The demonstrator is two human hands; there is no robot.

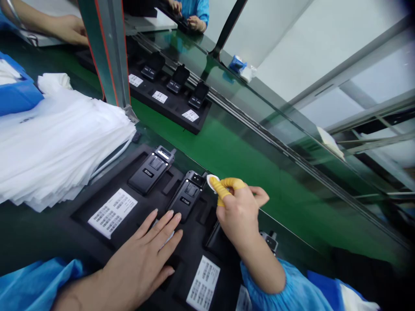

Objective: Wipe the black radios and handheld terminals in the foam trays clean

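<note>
My left hand (139, 255) lies flat with fingers stretched over a black foam tray (147, 202), its fingertips at the lower end of a black handheld radio (185, 198) marked "Riton". Yellow covers wrap the thumb and forefinger side of my right hand (241, 211), which pinches a small white pad (210, 179) beside that radio's antenna end. Another radio (149, 172) rests face down to the left. A third radio (214, 236) is partly hidden under my right hand, and a fourth (271, 242) behind my forearm. Barcode label sheets (113, 212) lie in the tray.
White bags (61, 142) are stacked at left near a blue bin (19, 93). Beyond a green belt (233, 160), another tray (175, 111) carries several radios and labels. A grey post (113, 56) rises at upper left. Co-workers' hands (69, 29) show at the top.
</note>
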